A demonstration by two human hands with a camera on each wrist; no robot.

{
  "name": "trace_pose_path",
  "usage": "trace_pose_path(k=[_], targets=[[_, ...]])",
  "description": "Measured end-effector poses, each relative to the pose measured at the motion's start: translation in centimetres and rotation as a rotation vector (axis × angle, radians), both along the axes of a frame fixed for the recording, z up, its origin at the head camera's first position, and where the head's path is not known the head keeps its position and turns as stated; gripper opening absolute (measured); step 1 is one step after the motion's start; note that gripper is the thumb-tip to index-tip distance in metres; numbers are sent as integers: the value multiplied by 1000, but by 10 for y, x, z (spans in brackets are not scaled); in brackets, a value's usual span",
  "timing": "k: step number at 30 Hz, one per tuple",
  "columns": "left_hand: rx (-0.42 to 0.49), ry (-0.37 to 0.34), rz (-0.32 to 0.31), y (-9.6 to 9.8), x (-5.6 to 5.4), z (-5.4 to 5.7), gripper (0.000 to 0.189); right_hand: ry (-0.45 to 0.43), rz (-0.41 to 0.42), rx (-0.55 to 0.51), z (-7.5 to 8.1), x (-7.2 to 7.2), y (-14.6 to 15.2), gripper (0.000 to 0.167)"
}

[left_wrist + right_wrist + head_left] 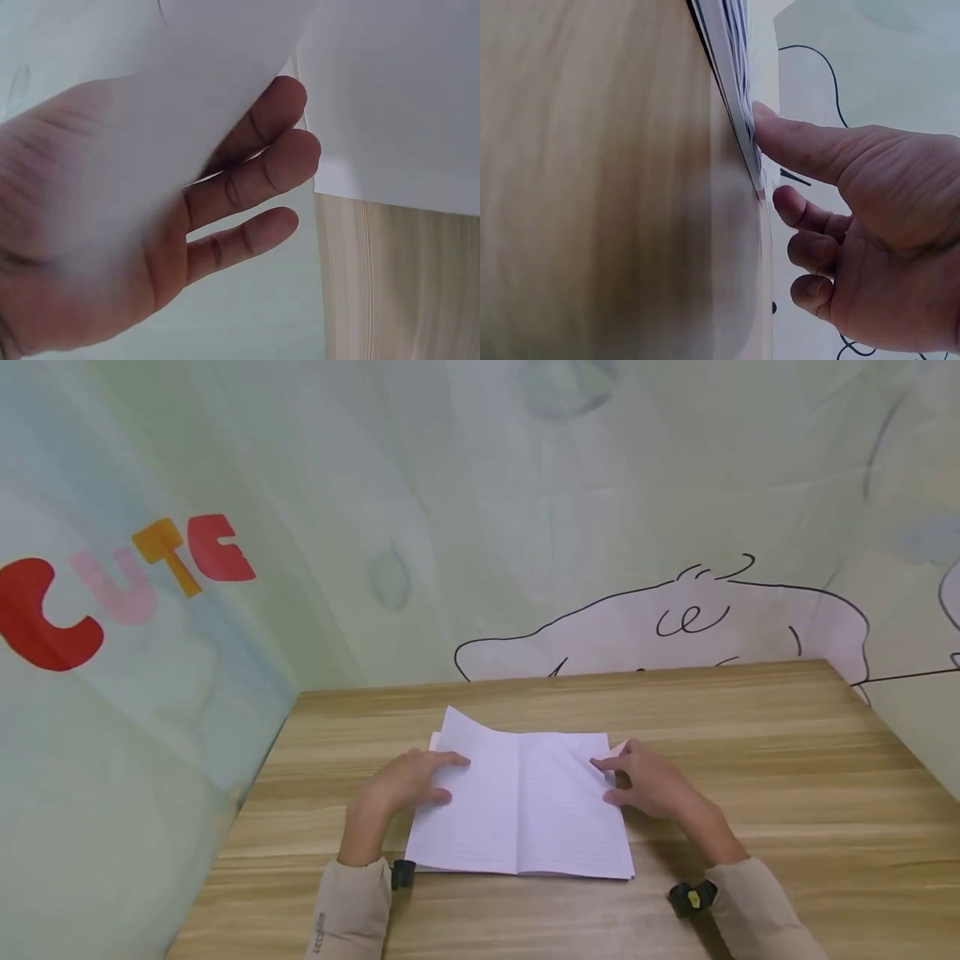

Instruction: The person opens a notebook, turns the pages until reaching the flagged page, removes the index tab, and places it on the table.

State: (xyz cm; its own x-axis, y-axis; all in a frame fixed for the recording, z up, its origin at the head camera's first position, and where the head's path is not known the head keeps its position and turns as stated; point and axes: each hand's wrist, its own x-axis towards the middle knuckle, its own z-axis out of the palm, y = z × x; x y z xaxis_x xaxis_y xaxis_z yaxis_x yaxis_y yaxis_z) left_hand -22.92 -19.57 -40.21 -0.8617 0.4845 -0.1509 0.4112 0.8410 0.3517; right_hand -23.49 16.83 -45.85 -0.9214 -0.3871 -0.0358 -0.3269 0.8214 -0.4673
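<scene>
An open notebook (517, 852) with faintly lined white pages lies on the wooden table. On its left page (480, 827), whose far left corner curls up, rests my left hand (405, 783), with index finger and thumb spread. In the left wrist view, a raised sheet (202, 67) covers part of the palm, and three fingers extend past its edge. My right hand (651, 781) pinches the outer edge of the right page (566, 818) between thumb and index finger, and the paper creases there. The right wrist view shows the thumb (802, 146) against the stacked page edges; its index fingertip is hidden.
The wood-grain table (787, 760) extends around the notebook. Behind it hangs a pale green printed backdrop (420, 468) with a line-drawn figure and coloured letters at the left. Black wrist devices (688, 898) sit by both beige sleeves (757, 902).
</scene>
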Motion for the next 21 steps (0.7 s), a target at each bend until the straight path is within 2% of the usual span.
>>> trace_pose_path(k=[5,11,15,18,21], targets=[[-3,-4,-10,-1,2,0,47,66,73,-38,-3,0,-4,44],[-11,-19,-11,0,2,4,47,81,114,-43,-1,-3,-7,52],[-8,-42,-21,-1,4,5,47,53,113,-58,-2,-4,-7,56],[12,-59,-49,-1,4,5,48,29,75,-94,-3,-5,-4,52],[20,-84,-68,-3,4,4,49,41,51,-135,-3,-7,-3,46]])
